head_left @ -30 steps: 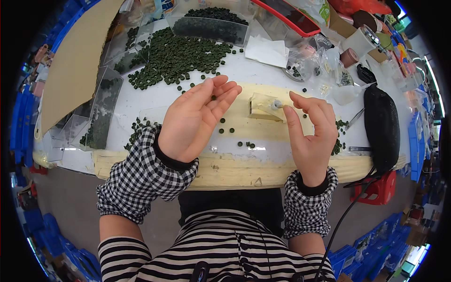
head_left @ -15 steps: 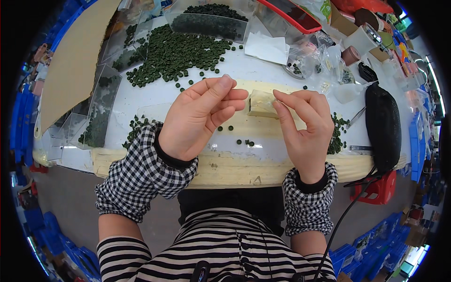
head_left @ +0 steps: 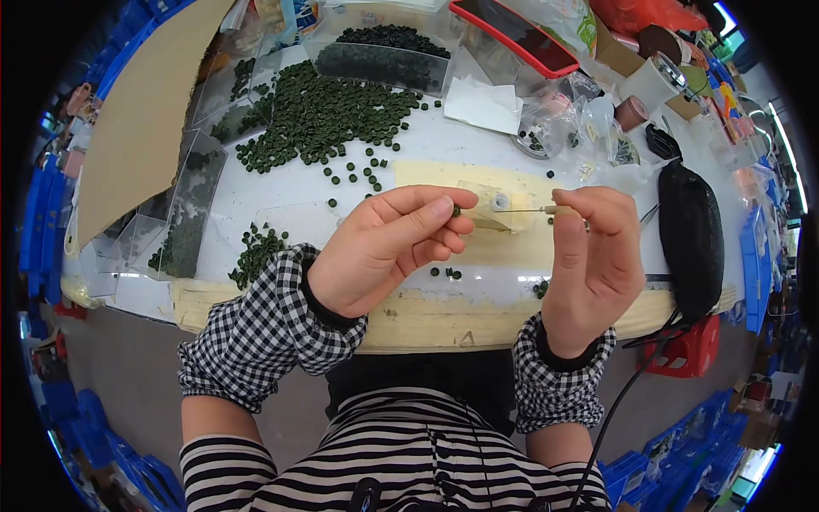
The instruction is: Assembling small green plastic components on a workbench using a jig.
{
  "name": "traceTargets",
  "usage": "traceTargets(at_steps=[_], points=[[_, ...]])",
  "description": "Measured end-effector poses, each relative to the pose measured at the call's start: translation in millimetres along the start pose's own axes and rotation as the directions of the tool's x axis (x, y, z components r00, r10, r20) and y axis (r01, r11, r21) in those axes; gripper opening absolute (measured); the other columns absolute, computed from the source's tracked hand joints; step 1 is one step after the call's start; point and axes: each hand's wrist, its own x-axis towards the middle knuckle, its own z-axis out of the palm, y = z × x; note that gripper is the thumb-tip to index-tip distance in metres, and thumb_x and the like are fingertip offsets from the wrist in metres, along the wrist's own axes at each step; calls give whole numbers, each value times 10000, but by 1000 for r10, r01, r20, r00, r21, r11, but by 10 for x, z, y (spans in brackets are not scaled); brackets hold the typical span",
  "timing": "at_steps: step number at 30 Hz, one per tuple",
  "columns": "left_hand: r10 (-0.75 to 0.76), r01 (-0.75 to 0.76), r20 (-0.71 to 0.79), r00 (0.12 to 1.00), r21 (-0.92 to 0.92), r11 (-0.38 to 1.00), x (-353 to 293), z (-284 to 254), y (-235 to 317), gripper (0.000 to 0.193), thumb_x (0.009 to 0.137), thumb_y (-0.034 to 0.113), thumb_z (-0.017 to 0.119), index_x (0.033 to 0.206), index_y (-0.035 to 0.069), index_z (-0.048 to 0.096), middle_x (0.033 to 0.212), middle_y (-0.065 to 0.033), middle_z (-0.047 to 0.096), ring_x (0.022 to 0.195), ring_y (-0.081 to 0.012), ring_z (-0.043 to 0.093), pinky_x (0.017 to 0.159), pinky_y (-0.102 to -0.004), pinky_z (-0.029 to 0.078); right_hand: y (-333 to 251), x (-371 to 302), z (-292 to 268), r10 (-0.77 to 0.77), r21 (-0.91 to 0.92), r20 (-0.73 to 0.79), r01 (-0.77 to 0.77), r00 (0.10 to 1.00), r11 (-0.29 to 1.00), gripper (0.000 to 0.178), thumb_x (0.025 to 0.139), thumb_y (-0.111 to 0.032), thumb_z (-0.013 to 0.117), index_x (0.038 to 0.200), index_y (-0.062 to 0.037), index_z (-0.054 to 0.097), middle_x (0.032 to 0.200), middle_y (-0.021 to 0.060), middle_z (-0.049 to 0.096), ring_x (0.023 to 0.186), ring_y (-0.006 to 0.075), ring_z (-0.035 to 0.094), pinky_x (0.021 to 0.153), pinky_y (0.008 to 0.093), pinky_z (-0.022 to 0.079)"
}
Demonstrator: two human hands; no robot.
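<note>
Between thumb and forefinger, my left hand pinches a small dark green ring. My right hand grips a thin needle-like tool by its pale end. The tool's fine shaft points left toward the ring, and I cannot tell whether its tip touches it. Just behind the shaft stands a cream, tape-covered block with a small whitish round piece on top. Several loose green rings lie on the table below my left fingertips.
A big heap of green rings covers the back left, beside clear bins and a cardboard sheet. A red-cased phone rests at the back. On the right are plastic bags and a black pouch.
Both hands have come down toward the table's front edge. My right hand has moved right, away from the block, and the tool's shaft now shows. A green ring now shows in my left fingers.
</note>
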Motion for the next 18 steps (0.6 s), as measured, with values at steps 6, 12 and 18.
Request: traceTargets(at_steps=[6,12,18], points=[[-4,5,33,999,-17,1000,17,-18,-26,239,948,120,519,1160,20,566,1002,-67,644,840,-85,615,754,-185,515,143,-78,110,154,315,139,-191,978,930,77,908,-29,543,964,23,550,910,85,599,853,137,563,787,255,440],[18,-16,62,998,-22,1000,23,-31,-69,227,937,113,536,1146,38,581,1039,-80,647,911,-129,632,781,-209,526,109,-106,153,240,466,232,-324,943,823,94,952,-51,474,997,32,486,931,104,600,865,143,624,792,249,492],[7,-7,49,999,10,1000,24,-34,-65,230,931,115,545,1143,37,591,1055,-80,648,918,-134,636,784,-215,529,116,-106,145,234,438,255,-328,938,837,95,950,-48,478,1000,32,485,938,109,604,861,146,629,785,252,501]])
